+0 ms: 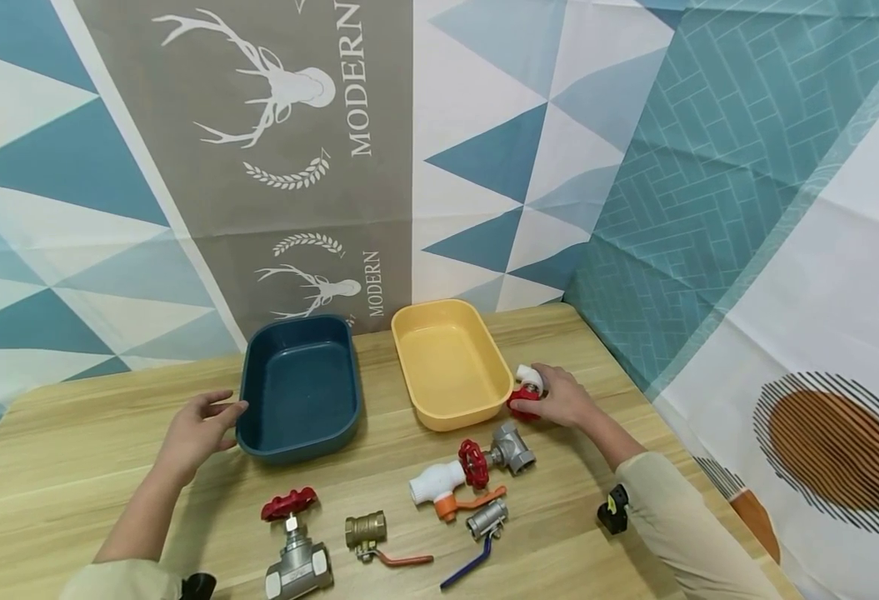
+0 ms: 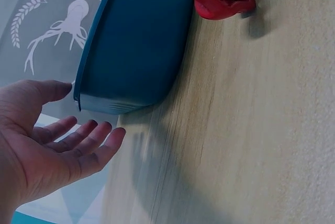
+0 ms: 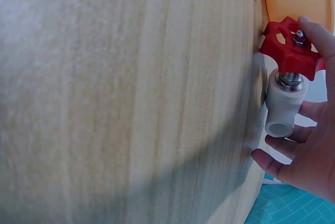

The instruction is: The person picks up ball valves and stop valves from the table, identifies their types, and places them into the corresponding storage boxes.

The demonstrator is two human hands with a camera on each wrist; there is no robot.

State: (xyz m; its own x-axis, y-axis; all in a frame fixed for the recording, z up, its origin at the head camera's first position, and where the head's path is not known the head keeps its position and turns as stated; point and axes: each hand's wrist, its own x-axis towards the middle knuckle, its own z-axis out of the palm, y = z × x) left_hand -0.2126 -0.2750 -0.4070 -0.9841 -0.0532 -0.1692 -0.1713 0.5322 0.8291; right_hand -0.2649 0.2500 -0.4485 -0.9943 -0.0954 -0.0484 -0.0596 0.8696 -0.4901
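Note:
The right hand holds a white pipe valve with a red handwheel, beside the yellow tray's right front corner. In the right wrist view, the thumb of that hand lies at the red wheel, with fingers behind and below the white body. At the left side of the dark blue tray is the left hand. The left wrist view shows this hand with relaxed fingers, its thumb tip at the blue tray's rim; whether it touches is unclear.
The yellow tray stands right of the blue one. In front lie a steel valve with red wheel, a brass valve, a white valve with orange lever, a blue-levered valve and a grey valve with red wheel.

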